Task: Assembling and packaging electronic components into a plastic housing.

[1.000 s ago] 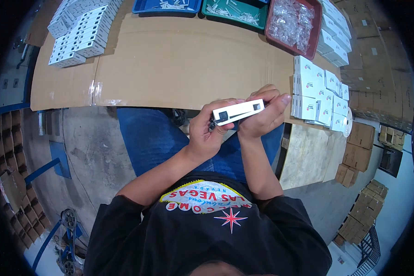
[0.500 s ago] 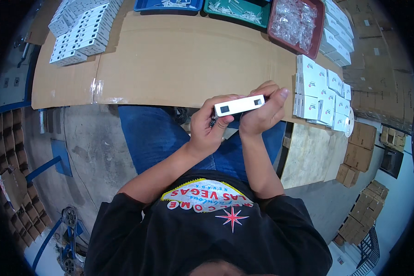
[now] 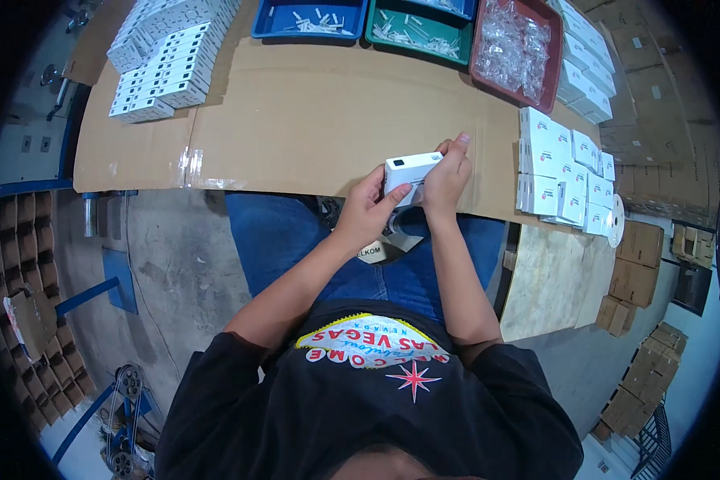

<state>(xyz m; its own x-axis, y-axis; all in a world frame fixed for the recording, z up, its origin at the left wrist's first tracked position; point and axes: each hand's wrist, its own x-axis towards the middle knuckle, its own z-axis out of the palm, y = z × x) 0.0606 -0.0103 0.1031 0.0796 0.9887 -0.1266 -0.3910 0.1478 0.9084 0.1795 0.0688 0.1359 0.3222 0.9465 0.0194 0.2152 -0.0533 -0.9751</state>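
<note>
A small flat white box (image 3: 408, 174) with a dark square at one end of its narrow side is held between my two hands, just over the table's near edge. My left hand (image 3: 363, 214) grips its left end, the thumb lying across the lower face. On the right end, my right hand (image 3: 446, 186) is closed around the box with its thumb pointing up and away. The box is tilted so that its narrow side and part of a broad face show. My fingers behind it are partly hidden.
Cardboard covers the table (image 3: 312, 120). Stacked white boxes (image 3: 164, 80) stand at the far left, more white boxes (image 3: 548, 168) at the right. Along the back are a blue tray (image 3: 308, 34) and a green tray (image 3: 424, 52) with small white pieces, and a dark-red tray (image 3: 546, 100) of clear plastic.
Both hands have tipped the white box, so a broad face now shows below its narrow side. My right hand has moved slightly left. The whole view has shifted a little.
</note>
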